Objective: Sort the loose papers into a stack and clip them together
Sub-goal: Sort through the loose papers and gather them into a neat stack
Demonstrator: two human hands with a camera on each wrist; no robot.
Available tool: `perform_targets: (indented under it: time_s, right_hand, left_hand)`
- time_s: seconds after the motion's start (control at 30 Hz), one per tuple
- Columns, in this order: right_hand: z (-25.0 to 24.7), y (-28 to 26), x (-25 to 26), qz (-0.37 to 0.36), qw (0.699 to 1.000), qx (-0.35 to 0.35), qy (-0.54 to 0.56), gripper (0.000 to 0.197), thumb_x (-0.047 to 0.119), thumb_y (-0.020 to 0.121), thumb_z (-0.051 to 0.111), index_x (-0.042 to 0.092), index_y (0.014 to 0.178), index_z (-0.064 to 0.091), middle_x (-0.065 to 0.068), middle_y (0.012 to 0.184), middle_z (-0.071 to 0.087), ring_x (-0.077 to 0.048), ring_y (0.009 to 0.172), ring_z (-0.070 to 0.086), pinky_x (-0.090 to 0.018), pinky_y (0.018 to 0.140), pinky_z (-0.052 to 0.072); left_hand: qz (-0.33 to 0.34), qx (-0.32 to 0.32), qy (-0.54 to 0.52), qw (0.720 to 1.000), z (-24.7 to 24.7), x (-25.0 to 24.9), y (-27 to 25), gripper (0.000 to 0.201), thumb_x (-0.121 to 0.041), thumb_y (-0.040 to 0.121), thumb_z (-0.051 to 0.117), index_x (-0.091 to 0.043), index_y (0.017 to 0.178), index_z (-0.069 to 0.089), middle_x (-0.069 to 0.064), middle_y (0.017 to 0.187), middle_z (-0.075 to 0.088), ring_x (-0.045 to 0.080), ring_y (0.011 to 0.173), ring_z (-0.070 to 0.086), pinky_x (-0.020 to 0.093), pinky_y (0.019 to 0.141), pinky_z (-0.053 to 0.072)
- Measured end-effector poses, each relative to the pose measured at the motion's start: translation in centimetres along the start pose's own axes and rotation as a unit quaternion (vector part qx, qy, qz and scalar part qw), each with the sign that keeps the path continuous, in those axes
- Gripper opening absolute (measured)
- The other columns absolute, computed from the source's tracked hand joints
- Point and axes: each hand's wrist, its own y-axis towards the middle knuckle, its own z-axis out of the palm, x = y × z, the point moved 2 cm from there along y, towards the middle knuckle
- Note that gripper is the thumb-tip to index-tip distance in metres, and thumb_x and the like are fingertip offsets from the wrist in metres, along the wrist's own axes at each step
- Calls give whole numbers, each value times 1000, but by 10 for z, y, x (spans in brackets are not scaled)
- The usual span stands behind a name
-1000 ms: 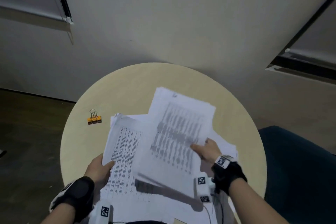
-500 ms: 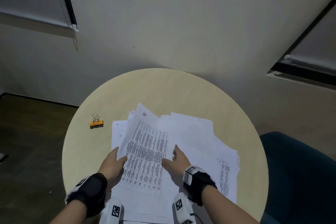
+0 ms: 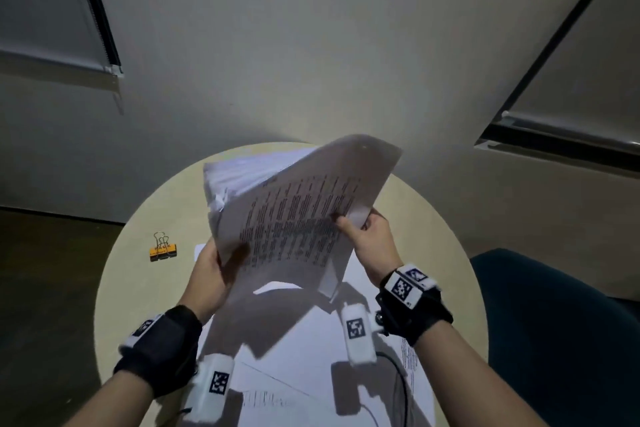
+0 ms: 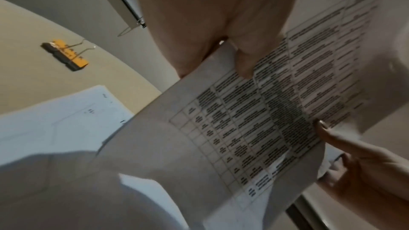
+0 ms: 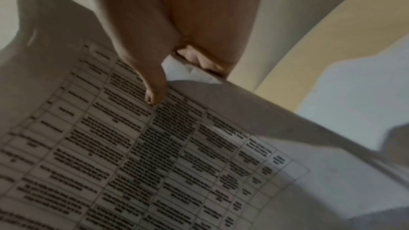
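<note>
A bundle of printed papers (image 3: 294,215) is held up off the round table, tilted away from me, with a table of text on its top sheet (image 4: 265,120) (image 5: 143,155). My left hand (image 3: 211,267) grips its left edge, thumb (image 4: 243,66) on the printed face. My right hand (image 3: 367,239) pinches the right edge, thumb (image 5: 155,90) on top and fingers behind. More white sheets (image 3: 311,357) (image 4: 55,120) lie flat on the table beneath. An orange and black binder clip (image 3: 162,250) (image 4: 65,55) lies on the table to the left, apart from both hands.
The round beige table (image 3: 156,218) stands against a pale wall. A dark blue chair (image 3: 561,340) is at the right. Dark floor (image 3: 45,288) lies to the left. A black cable (image 3: 394,367) runs over the flat sheets near my right wrist.
The papers lay on the table with both hands gathering them. Now both hands have lifted a bundle up and tilted it away. The binder clip has not moved.
</note>
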Motion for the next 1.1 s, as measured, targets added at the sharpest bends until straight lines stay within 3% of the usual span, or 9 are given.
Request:
perform_targets:
  time_s: [0.2, 0.3, 0.47, 0.57, 0.63, 0.7, 0.8, 0.93, 1.1]
  right_hand:
    - [-3, -19, -54, 103, 992, -18, -72, 24, 13, 80, 77, 12, 102, 66, -2, 97, 73, -21, 92, 70, -20, 70, 57]
    - [-7, -12, -45, 104, 990, -33, -93, 34, 10, 74, 81, 10, 101, 60, -2, 96, 69, -21, 92, 67, -24, 75, 56]
    - [-19, 0, 23, -131, 960, -83, -233, 105, 20, 66, 86, 23, 147, 20, 7, 148, 34, -9, 139, 29, -30, 117, 22]
    - [-15, -6, 67, -299, 873, -89, -375, 96, -5, 70, 66, 31, 146, 19, 0, 152, 32, -11, 146, 10, -32, 121, -3]
    - [-13, -4, 72, -319, 858, -22, -403, 72, -8, 68, 60, 29, 129, 53, 3, 129, 59, -5, 132, 39, -34, 121, 19]
    - [-14, -3, 65, -275, 891, 44, -358, 35, 4, 71, 60, 26, 95, 74, 6, 93, 75, -9, 94, 67, -35, 88, 53]
    - [-19, -6, 46, -217, 944, 33, -247, 24, 6, 79, 57, 16, 89, 77, 2, 84, 76, -13, 81, 70, -32, 73, 54]
    - [-21, -20, 19, -140, 988, 7, -69, 34, -5, 89, 61, 25, 99, 73, 15, 91, 75, -1, 90, 67, -21, 83, 52]
    - [-22, -44, -22, -42, 995, -38, 82, 23, 20, 77, 77, 37, 93, 76, 8, 100, 75, -10, 99, 70, -27, 87, 55]
  left_hand:
    - [-86, 19, 18, 996, 5, 32, -9, 22, -14, 86, 68, -29, 102, 62, -16, 89, 74, 4, 88, 69, 15, 67, 54]
    - [-60, 39, 100, 992, 9, 31, -7, 16, -14, 91, 63, -30, 88, 61, -21, 64, 67, 5, 62, 55, 6, 55, 41]
    - [27, 9, 232, 972, 6, 12, 10, 25, 2, 91, 56, -21, 91, 66, 5, 83, 67, 20, 79, 60, 25, 68, 46]
    - [150, 50, 329, 931, 7, -14, 17, 43, 2, 82, 50, -39, 83, 63, -2, 73, 54, 6, 69, 54, 23, 62, 40]
    - [172, 56, 372, 911, 7, -32, 20, 36, -6, 79, 48, -37, 86, 64, -4, 72, 52, 12, 68, 53, 33, 61, 44]
    - [189, 14, 379, 906, 0, -43, 22, 36, -3, 81, 53, -37, 82, 67, -6, 76, 56, 22, 75, 55, 38, 64, 43]
    - [146, -156, 343, 915, -22, -44, 19, 43, -13, 78, 71, -34, 114, 60, 7, 108, 53, 33, 110, 45, 38, 90, 39]
    - [-98, -255, 144, 951, -57, -29, 4, 114, -33, 66, 85, -31, 150, 9, 10, 151, 19, 29, 138, 24, 48, 110, 31]
    - [-72, -142, 51, 986, -64, -22, -8, 54, -11, 82, 71, -16, 129, 46, 1, 120, 58, 9, 104, 58, 35, 93, 45]
